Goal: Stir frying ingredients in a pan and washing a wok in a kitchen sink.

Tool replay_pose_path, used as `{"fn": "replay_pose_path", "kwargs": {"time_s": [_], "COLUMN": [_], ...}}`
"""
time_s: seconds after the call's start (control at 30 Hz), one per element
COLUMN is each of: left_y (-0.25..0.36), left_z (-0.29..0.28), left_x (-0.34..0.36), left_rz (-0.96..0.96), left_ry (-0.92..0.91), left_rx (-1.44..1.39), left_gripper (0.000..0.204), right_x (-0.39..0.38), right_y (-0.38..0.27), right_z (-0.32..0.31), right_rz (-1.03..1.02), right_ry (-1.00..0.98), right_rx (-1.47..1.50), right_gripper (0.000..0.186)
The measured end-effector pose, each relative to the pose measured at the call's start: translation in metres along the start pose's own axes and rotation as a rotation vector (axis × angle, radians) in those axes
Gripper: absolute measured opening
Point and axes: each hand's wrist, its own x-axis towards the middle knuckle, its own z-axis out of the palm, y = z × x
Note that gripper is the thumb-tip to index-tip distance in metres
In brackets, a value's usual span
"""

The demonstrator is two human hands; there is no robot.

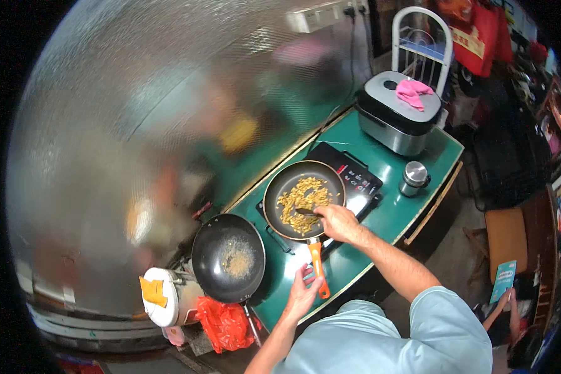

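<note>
On the induction cooker sits a black frying pan with an orange handle. Loose golden-brown pieces of food are spread over its base. My right hand is closed on a dark stirring utensil, its head down among the food; its exact kind is hard to make out. Beside the pan's handle is my left hand, fingers apart, thumb side against or very near the handle and not wrapped round it.
Left of the cooker, a black wok holds pale crumbs. A red plastic bag and white lidded container are near it. A rice cooker with a pink cloth and a metal jar stand on the green table. Another person's hands hold a leaflet.
</note>
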Motion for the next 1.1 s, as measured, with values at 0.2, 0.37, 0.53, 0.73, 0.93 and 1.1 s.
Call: {"fn": "replay_pose_path", "kwargs": {"time_s": [0.2, 0.37, 0.53, 0.73, 0.93, 1.1], "left_y": [-0.022, -0.023, -0.018, -0.044, -0.03, -0.016], "left_z": [0.014, -0.004, -0.029, -0.045, -0.041, -0.048], "left_x": [0.029, 0.027, 0.024, 0.027, 0.015, 0.013], "left_rz": [-0.019, -0.057, 0.0, 0.305, 0.289, 0.216], "left_ry": [-0.017, 0.175, 0.238, 0.193, 0.222, 0.15], "left_rx": [0.059, -0.025, 0.243, 0.488, 0.535, 0.494], "left_gripper": [0.056, 0.035, 0.041, 0.048, 0.051, 0.054], "right_x": [-0.032, -0.045, -0.034, -0.016, -0.002, 0.022], "right_y": [0.001, 0.002, 0.036, 0.048, 0.051, 0.047], "right_z": [-0.001, -0.012, -0.007, -0.05, -0.054, -0.057], "right_rz": [-0.009, 0.049, 0.072, 0.144, 0.069, 0.066], "right_ry": [0.142, 0.134, 0.272, 0.247, 0.098, 0.001], "right_rx": [0.214, 0.316, 0.282, 0.149, 0.002, -0.101], "right_gripper": [0.029, 0.031, 0.03, 0.031, 0.03, 0.025]}}
